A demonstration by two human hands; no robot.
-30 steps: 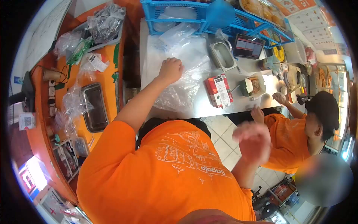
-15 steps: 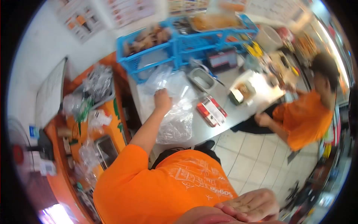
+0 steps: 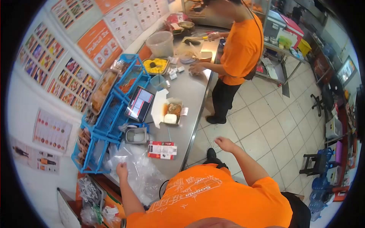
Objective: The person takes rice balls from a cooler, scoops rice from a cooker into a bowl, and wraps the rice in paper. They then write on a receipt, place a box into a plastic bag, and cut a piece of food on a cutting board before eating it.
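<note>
My left hand (image 3: 122, 170) is at the near end of the steel table, its fingers closed on a clear plastic bag (image 3: 142, 176). More clear plastic lies spread around that hand. My right hand (image 3: 225, 144) hangs in the air over the tiled floor, fingers curled in, with nothing visible in it. Just beyond the plastic is a red-and-white packet (image 3: 162, 150) with a printed label on top. Beside it stands a small metal container (image 3: 137, 135). Farther along, an open takeaway box (image 3: 173, 111) holds food and a white portion.
Blue crates (image 3: 108, 117) line the wall side, with a tablet (image 3: 140, 103) leaning there. A co-worker in an orange shirt (image 3: 243, 49) stands at the table's far end, hands over it. A tray of yellow food (image 3: 156, 66) and a translucent bucket (image 3: 159, 44) sit beyond.
The view has swung right, showing more of the co-worker and floor. My right hand has come down from near my face to out over the floor. My left hand stays at the plastic.
</note>
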